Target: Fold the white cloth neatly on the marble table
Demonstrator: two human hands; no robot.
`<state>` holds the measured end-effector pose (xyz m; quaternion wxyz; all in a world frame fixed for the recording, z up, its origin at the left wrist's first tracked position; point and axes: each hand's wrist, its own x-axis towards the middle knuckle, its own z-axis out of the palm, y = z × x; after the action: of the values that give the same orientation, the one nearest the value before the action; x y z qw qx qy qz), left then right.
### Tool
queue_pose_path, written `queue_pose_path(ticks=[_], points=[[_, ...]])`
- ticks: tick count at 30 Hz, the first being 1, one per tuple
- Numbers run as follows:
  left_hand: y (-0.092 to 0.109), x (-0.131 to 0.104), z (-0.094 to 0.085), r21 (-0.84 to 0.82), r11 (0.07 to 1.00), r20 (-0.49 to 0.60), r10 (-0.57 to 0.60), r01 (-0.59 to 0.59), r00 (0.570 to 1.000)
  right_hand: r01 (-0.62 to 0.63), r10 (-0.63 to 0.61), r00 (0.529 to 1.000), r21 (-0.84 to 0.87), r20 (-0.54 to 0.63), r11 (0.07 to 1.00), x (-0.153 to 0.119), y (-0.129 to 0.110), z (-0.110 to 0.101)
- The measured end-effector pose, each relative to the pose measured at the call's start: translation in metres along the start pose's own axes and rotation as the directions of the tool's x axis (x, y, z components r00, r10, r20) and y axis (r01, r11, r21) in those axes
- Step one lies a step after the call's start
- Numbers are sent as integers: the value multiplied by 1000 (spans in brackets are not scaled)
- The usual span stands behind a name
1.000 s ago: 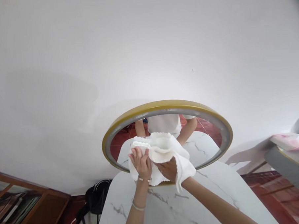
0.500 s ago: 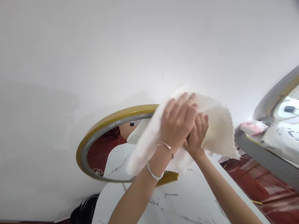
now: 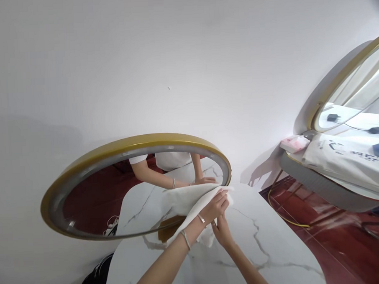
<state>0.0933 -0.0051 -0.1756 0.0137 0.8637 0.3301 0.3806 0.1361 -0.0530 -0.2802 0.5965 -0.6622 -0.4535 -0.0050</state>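
Note:
A white cloth (image 3: 199,205) lies bunched against the lower right of the round gold-framed mirror (image 3: 142,140). My left hand (image 3: 215,207), its wrist wearing a bangle and a bracelet, is closed on the cloth with bent fingers near the mirror's rim. Just below it my right hand (image 3: 223,231) grips the lower part of the cloth, its fingertips partly covered. The glass reflects both arms and the cloth. Part of the gold mirror stand (image 3: 170,227) shows left of the cloth, on the marble-patterned white table (image 3: 260,256).
A white wall rises behind the mirror. To the right, a second table (image 3: 323,181) carries another gold-framed mirror (image 3: 328,90), a tissue pack (image 3: 294,143) and a printed white bag (image 3: 350,158). A yellow cable (image 3: 287,219) runs over the red floor. A black bag (image 3: 96,276) sits lower left.
Both hands have moved down with the cloth, from in front of the mirror's upper right to its lower right edge. The cloth is less spread, and more of the mirror shows. The view has shifted.

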Motion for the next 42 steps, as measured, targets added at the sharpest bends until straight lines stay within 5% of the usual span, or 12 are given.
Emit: queue_pose_path(ticks=[3, 5, 9, 13, 16, 19, 22, 25, 30, 32, 38, 42], points=[[-10, -39, -9, -37, 972, 156, 235, -232, 959, 71, -98, 953, 103, 286, 992, -40, 34, -34], [-12, -66, -24, 6, 964, 193, 261, -267, 946, -5, -39, 933, 121, 357, 993, -53, 50, -51], [4, -119, -64, 99, 987, 104, 113, -123, 988, -108, 82, 942, 62, 325, 992, -50, 55, -70], [26, -165, -97, 74, 997, -23, -26, 28, 999, 100, -85, 922, -19, 377, 995, -26, 38, -88], [33, -196, -109, 63, 970, -138, -224, 234, 965, 189, -199, 810, 75, 552, 979, -7, 24, -112], [33, -223, -112, -28, 834, -113, -551, 551, 827, 68, -170, 600, 162, 782, 984, 6, 5, -141], [30, -246, -112, -129, 535, 97, -831, 835, 548, -47, -101, 458, 137, 883, 990, 9, -14, -164], [22, -267, -112, -204, 271, 338, -882, 941, 328, -22, -103, 364, 119, 926, 993, 5, -19, -171], [17, -292, -114, -157, 43, 532, -838, 987, 121, 106, 110, 179, -130, 978, 986, -8, 4, -166], [19, -298, -114, -125, 74, 528, -840, 989, 130, 121, 176, 154, -195, 972, 973, -15, 12, -165], [17, -300, -124, -233, 279, 462, -811, 931, 359, 70, 193, 192, -210, 962, 975, -38, 17, -165], [14, -290, -146, -259, 471, 500, -682, 843, 534, 14, 217, 227, -226, 949, 974, -33, 16, -170]])
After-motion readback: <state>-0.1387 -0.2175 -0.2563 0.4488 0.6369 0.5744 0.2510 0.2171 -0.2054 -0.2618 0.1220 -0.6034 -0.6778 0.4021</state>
